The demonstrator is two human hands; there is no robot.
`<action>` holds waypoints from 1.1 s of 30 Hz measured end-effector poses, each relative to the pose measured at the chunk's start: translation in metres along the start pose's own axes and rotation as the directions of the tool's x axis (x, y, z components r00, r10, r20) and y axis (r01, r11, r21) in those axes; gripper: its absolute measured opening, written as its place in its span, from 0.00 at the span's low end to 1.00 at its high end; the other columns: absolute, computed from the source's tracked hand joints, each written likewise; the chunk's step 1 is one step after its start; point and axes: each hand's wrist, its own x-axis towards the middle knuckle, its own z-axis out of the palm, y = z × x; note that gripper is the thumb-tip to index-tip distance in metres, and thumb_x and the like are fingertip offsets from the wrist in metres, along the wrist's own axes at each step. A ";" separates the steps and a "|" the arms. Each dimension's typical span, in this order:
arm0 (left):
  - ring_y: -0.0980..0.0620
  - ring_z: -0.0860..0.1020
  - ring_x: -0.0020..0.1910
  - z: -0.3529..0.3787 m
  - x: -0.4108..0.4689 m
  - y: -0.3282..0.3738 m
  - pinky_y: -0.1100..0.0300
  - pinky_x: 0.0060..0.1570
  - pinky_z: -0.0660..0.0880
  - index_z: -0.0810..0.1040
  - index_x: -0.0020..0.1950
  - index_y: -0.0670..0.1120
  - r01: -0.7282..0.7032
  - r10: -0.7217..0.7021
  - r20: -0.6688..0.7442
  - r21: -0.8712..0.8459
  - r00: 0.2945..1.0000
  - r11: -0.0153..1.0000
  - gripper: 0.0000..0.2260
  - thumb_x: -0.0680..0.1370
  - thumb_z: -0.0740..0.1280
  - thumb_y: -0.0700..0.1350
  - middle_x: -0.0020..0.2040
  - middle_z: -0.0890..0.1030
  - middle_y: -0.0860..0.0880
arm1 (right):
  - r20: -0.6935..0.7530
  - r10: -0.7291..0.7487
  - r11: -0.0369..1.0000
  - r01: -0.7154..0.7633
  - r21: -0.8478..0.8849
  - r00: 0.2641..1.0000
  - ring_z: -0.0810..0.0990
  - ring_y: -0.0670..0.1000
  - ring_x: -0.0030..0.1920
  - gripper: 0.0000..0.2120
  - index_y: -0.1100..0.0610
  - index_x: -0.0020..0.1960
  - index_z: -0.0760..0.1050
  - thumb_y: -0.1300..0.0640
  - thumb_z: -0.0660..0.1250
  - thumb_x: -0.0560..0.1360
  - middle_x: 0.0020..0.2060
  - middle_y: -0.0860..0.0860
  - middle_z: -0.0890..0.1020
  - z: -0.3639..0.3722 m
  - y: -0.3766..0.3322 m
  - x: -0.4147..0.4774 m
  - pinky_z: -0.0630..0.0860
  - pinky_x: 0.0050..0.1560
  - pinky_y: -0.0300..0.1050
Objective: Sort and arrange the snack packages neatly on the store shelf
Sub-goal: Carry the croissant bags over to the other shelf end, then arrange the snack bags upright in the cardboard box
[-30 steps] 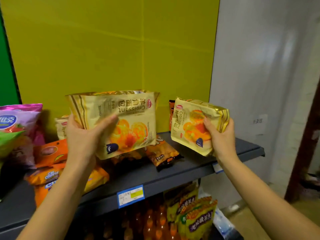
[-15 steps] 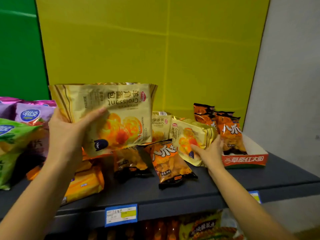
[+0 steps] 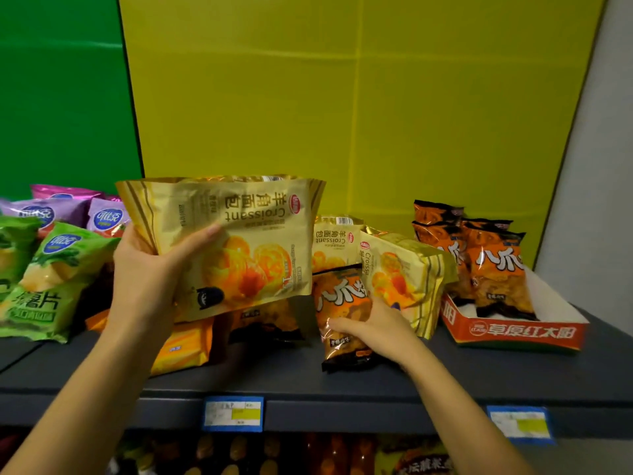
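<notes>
My left hand (image 3: 144,279) grips a large gold croissant bag (image 3: 246,241) by its left side and holds it upside down above the dark shelf (image 3: 479,375). My right hand (image 3: 376,327) lies low on the shelf, its fingers closed over the right side of an orange-and-black snack pack (image 3: 339,299). Just right of that hand, a small gold croissant pack (image 3: 407,272) stands free on the shelf. Another croissant pack (image 3: 334,241) stands behind it against the yellow wall.
A red display box (image 3: 513,332) at the right holds several orange snack packs (image 3: 493,265). Green chip bags (image 3: 58,269) and purple bags (image 3: 51,210) crowd the left. Yellow-orange packs (image 3: 185,344) lie under the big bag. Price labels (image 3: 233,413) line the shelf edge.
My right hand set the small croissant pack down on the shelf, let go of it, and moved left onto the orange snack pack. The view turned right, and the red box came into view.
</notes>
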 end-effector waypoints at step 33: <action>0.56 0.73 0.57 0.081 -0.027 -0.074 0.60 0.54 0.71 0.69 0.66 0.47 -0.012 -0.166 0.274 0.547 0.947 0.837 0.28 0.69 0.74 0.47 0.56 0.73 0.57 | -0.463 0.137 0.840 0.145 0.522 0.876 0.74 0.55 0.62 0.40 0.46 0.67 0.65 0.46 0.71 0.57 0.59 0.48 0.76 -0.104 0.042 -0.106 0.70 0.62 0.62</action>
